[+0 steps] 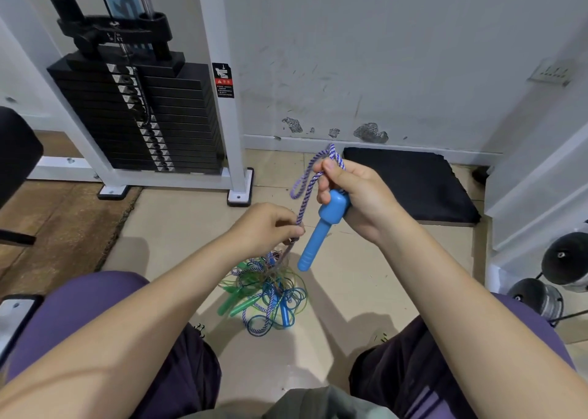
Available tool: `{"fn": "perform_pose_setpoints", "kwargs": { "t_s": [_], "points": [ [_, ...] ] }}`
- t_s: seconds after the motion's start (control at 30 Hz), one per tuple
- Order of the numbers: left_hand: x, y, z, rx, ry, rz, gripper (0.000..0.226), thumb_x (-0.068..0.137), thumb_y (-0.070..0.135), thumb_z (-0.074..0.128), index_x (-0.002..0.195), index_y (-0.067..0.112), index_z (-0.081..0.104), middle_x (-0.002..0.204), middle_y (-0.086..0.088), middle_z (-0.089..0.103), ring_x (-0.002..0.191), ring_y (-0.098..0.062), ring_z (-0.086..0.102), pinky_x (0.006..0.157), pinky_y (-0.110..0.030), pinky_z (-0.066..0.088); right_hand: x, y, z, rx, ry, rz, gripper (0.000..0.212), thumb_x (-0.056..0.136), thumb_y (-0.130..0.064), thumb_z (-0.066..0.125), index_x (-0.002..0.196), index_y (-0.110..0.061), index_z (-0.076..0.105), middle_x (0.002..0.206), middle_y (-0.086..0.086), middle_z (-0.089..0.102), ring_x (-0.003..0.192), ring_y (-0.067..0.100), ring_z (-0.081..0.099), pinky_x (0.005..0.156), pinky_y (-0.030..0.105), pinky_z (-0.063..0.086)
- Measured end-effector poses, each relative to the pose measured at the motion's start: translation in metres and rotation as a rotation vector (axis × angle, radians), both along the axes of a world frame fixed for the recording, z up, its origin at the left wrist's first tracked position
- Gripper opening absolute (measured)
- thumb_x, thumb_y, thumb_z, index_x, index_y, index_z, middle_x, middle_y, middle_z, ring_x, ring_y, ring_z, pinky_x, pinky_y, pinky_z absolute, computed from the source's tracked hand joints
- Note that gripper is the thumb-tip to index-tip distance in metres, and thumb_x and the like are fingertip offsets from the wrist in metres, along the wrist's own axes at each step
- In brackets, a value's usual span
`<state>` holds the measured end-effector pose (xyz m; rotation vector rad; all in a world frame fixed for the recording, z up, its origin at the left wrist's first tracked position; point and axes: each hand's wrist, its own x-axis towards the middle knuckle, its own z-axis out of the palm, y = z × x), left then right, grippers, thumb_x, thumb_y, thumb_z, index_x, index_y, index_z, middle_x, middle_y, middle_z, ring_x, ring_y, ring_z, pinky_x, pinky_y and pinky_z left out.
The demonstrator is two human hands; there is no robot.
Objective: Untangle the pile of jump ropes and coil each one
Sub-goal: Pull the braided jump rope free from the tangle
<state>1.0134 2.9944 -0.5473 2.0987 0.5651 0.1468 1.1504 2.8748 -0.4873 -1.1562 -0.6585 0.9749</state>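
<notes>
Knees in purple cloth frame the bottom of the view, with both bare forearms reaching forward over them. On the tiled floor (178, 227) between the knees lies the pile of jump ropes (265, 291): thin green and blue cords looped through one another, two green handles (237, 304) on its left side, a blue handle (284, 315) on its right, and a purple-and-white braided rope (300, 208) rising out of the heap.

Above the pile, the left hand (267, 227) pinches that braided rope between curled fingers and thumb, the strand dropping from the pinch straight into the tangle. Just to the right and higher, the right hand (353, 193) grips a light blue handle (321, 231) by its thick upper end, the slim end pointing down and to the left, clear of the floor. The same hand also holds a few turns of the braided rope, with one loop standing above the thumb and another hanging to the left of the fingers. The rope runs taut from there down to the left hand.

Farther off, a black mat (413, 186) lies against a scuffed white wall (381, 68). To the left stands a weight stack (136, 116) in a white frame, and dumbbells (553, 275) sit at the right edge.
</notes>
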Motion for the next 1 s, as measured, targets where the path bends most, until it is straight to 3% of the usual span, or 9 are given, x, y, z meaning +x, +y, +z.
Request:
{"fn": "perform_pose_setpoints", "kwargs": {
  "t_s": [0.07,0.13,0.33,0.4,0.5,0.6,0.7,0.87,1.0],
  "points": [
    [0.001,0.001,0.006,-0.16,-0.105,0.125,0.01,0.092,0.008,0.067,0.084,0.005,0.071,0.081,-0.024,0.072,0.062,-0.018,0.067,0.064,-0.032,0.057,0.002,-0.001,-0.005,-0.033,-0.029,-0.027,0.021,0.099,-0.018,0.052,0.104,-0.002,0.064,0.073,0.002,0.064,0.052,0.012,0.049,0.054,0.022,0.044],
    [0.001,0.005,0.016,-0.4,-0.276,0.245,0.012,0.093,0.009,0.066,0.082,0.004,0.067,0.068,-0.018,0.07,0.056,-0.017,0.07,0.055,-0.024,0.057,0.002,0.0,-0.012,-0.106,-0.071,-0.013,0.029,0.093,-0.021,0.061,0.112,0.0,0.066,0.076,0.002,0.065,0.05,0.011,0.049,0.051,0.02,0.044],
    [-0.005,0.015,0.038,-0.848,-0.571,0.3,0.015,0.097,0.016,0.057,0.094,0.005,0.065,0.078,-0.009,0.076,0.06,-0.012,0.071,0.057,-0.019,0.057,-0.014,0.004,-0.036,-0.348,-0.288,0.285,0.016,0.085,-0.006,0.071,0.101,-0.002,0.069,0.071,0.003,0.063,0.046,0.011,0.047,0.052,0.018,0.042],
    [-0.005,0.014,0.039,-0.843,-0.556,0.314,0.014,0.096,0.017,0.058,0.094,0.005,0.066,0.076,-0.008,0.075,0.062,-0.013,0.072,0.057,-0.019,0.057,-0.019,0.005,-0.038,-0.379,-0.379,0.254,0.007,0.09,-0.007,0.067,0.091,0.0,0.069,0.067,0.001,0.063,0.042,0.01,0.047,0.048,0.019,0.041],
    [-0.007,0.016,0.034,-0.639,-0.405,0.309,0.016,0.092,0.02,0.066,0.091,0.004,0.069,0.073,-0.006,0.073,0.063,-0.016,0.071,0.059,-0.02,0.057,-0.017,0.007,-0.03,-0.302,-0.378,0.154,0.019,0.096,-0.01,0.059,0.078,-0.01,0.064,0.062,-0.001,0.061,0.041,0.01,0.047,0.048,0.024,0.039],
    [-0.011,0.014,0.027,-0.445,-0.143,0.15,0.006,0.089,0.008,0.07,0.094,0.006,0.072,0.086,-0.008,0.073,0.076,-0.016,0.07,0.066,-0.022,0.055,-0.008,0.007,-0.016,-0.156,-0.248,0.07,0.016,0.099,-0.012,0.054,0.087,-0.007,0.062,0.068,0.002,0.06,0.042,0.009,0.048,0.046,0.021,0.041],
    [-0.01,0.004,0.015,-0.317,0.049,-0.01,0.025,0.089,-0.005,0.066,0.113,0.0,0.067,0.101,-0.009,0.07,0.082,-0.007,0.063,0.07,-0.02,0.051,-0.002,0.007,-0.007,-0.068,-0.15,0.034,0.016,0.1,-0.014,0.051,0.092,-0.005,0.062,0.068,0.001,0.061,0.042,0.009,0.048,0.047,0.02,0.041],
    [-0.006,-0.007,0.011,-0.247,0.028,0.004,0.003,0.09,0.005,0.069,0.093,0.004,0.07,0.082,-0.009,0.067,0.07,-0.011,0.059,0.063,-0.019,0.048,-0.001,0.006,-0.005,-0.029,-0.141,0.037,0.016,0.1,-0.015,0.052,0.094,-0.006,0.065,0.072,0.002,0.064,0.043,0.01,0.049,0.052,0.02,0.041],
    [-0.002,-0.007,0.016,-0.369,-0.067,0.085,0.017,0.09,0.002,0.068,0.075,0.008,0.066,0.072,-0.007,0.071,0.058,-0.011,0.065,0.065,-0.023,0.056,0.004,0.003,-0.008,-0.046,-0.128,0.035,0.019,0.097,-0.019,0.057,0.105,-0.007,0.069,0.082,0.003,0.069,0.045,0.011,0.049,0.053,0.024,0.042]
  ]
}}
